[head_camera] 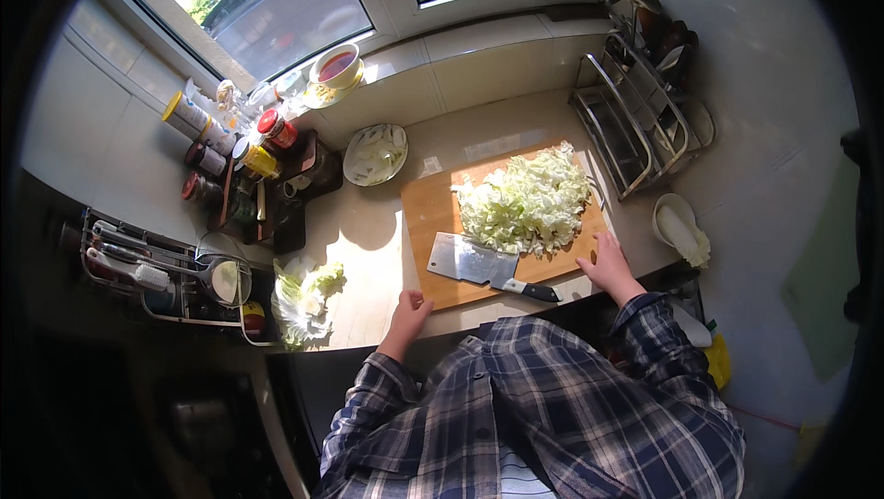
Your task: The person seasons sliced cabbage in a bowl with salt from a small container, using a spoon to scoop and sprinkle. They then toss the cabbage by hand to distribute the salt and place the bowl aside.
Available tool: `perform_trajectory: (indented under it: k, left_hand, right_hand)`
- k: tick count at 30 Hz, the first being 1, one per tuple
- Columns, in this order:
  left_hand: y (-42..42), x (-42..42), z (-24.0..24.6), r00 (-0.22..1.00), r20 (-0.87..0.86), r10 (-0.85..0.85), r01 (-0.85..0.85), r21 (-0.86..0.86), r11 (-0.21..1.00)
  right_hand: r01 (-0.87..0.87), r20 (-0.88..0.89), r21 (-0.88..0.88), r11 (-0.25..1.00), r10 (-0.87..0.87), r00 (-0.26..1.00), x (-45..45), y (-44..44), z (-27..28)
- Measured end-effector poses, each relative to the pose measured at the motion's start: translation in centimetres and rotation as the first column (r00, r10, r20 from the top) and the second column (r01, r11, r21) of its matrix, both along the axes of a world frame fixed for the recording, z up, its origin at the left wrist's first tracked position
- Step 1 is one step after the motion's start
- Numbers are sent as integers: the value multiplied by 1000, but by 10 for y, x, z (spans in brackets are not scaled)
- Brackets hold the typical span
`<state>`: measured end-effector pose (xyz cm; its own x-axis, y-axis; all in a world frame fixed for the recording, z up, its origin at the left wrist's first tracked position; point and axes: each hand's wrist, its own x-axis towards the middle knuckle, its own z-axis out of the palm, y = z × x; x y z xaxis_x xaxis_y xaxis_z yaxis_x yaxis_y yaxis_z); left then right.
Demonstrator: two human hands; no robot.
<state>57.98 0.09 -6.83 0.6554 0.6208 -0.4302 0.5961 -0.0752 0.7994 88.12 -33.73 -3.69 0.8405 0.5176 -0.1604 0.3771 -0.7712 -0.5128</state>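
A wooden cutting board (pixel 431 209) lies on the counter before me, bearing a heap of chopped napa cabbage (pixel 528 202). In front of the heap a cleaver (pixel 473 261) rests flat, its black handle pointing right. My left hand (pixel 409 319) is at the board's near left corner, fingers curled at its edge. At the near right corner is my right hand (pixel 609 265), thumb and fingers apart on the board's edge. Whether either hand grips the board firmly is hard to tell. Loose cabbage leaves (pixel 307 302) lie on the counter to the left.
An oval dish of sliced pale vegetable (pixel 376 155) stands behind the board's left side. Jars (pixel 259 159) crowd the back left, near a bowl of red liquid (pixel 338 65) on the sill. A metal rack (pixel 621 140) and a white bowl (pixel 671 217) are at the right.
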Motion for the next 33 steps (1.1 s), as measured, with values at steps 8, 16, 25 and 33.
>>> perform_trajectory:
  k: [8,16,25,33]
  left_hand:
    - [-11,-18,6,1000,16,18,-20,186,982]
    - [-22,-74,14,999,4,43,-44,131,990]
    - [-33,-83,26,998,-44,-41,53,308,950]
    - [-38,-32,54,860,-288,-420,506,579,639]
  right_hand:
    - [-568,53,-51,821,570,820,-60,67,18]
    - [-505,-48,-70,860,503,863,-67,82,16]
    - [-426,-240,270,863,489,839,-66,89,22]
    - [49,-735,403,914,291,612,-53,97,14]
